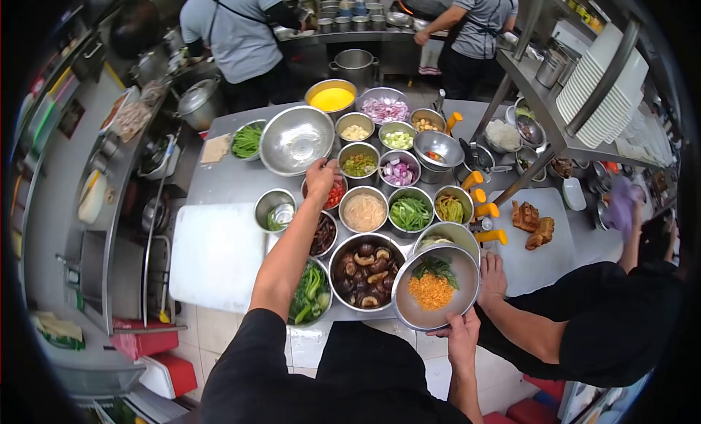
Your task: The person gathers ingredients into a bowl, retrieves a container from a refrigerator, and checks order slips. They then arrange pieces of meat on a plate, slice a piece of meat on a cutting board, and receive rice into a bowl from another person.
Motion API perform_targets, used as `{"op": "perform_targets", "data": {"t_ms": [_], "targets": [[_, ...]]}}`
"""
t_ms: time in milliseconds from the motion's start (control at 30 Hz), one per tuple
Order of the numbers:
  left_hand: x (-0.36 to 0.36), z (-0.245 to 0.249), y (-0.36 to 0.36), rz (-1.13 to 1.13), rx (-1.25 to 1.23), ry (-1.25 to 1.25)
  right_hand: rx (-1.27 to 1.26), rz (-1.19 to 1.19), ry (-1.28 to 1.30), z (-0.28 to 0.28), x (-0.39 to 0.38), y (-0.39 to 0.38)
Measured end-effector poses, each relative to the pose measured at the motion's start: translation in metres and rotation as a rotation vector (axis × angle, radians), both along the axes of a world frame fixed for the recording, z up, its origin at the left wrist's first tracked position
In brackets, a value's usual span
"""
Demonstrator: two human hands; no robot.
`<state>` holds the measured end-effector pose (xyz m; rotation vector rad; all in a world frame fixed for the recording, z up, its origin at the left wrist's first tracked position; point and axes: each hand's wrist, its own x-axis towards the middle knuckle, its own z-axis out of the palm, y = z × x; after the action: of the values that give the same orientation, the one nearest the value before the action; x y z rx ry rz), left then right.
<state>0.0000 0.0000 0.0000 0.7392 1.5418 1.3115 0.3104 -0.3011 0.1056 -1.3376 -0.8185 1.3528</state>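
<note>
Now we reach our left hand (321,177) forward, fingers bunched, hold unclear, red chilli bowl (337,197) just beneath them; our right hand (461,336) clasps the mixing bowl (438,318) by its rim.

Steel bowls (296,140) packed mid-table, bare white board (215,257) at left; co-worker's hand (491,278) crowding right

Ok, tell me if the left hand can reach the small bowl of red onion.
Probably yes. The left hand is at the bowl of red pieces, and the small bowl of red onion sits close to its right, uncovered, nothing above it. The right hand holds the mixing bowl.
</note>
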Motion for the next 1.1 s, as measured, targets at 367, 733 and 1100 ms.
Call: {"op": "perform_targets", "data": {"t_ms": [367,733,1100], "targets": [[-0.023,0.022,0.02,-0.213,0.433,0.864,-0.104,-0.118,-0.022,-0.01,-0.059,0.075],[-0.033,0.01,0.023,-0.041,0.131,-0.023,-0.171,-0.021,-0.189,-0.013,-0.08,0.155],[-0.031,0.103,-0.054,-0.309,0.421,0.3,-0.263,0.062,-0.16,-0.045,-0.107,0.23]]}}
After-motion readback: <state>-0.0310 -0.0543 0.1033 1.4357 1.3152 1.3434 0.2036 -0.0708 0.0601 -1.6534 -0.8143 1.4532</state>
